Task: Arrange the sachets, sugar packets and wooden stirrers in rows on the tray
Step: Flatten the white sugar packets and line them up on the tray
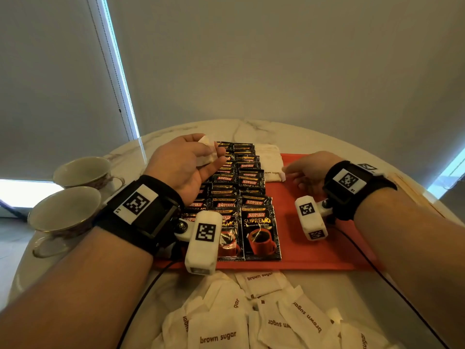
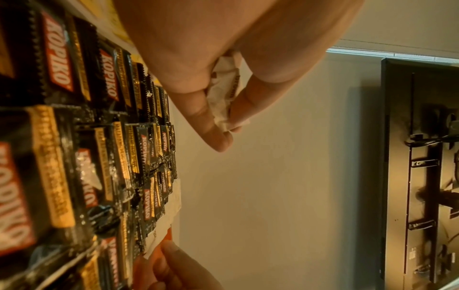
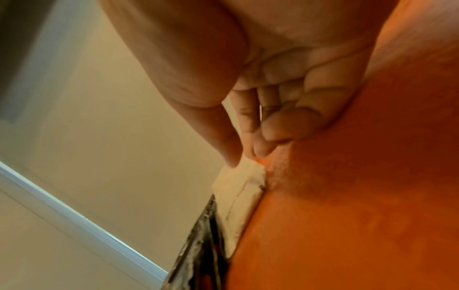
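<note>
This looks like a home dining or living room. A round marble-patterned table (image 1: 254,129) stands against a plain pale wall (image 1: 276,59), with a window blind (image 1: 50,71) left of the fingers of the left hand (image 1: 181,165). Two gilt-rimmed china teacups (image 1: 83,172) sit left of that hand. Beyond its fingers, the left wrist view shows a flat black screen (image 2: 422,166) mounted on the wall.
</note>
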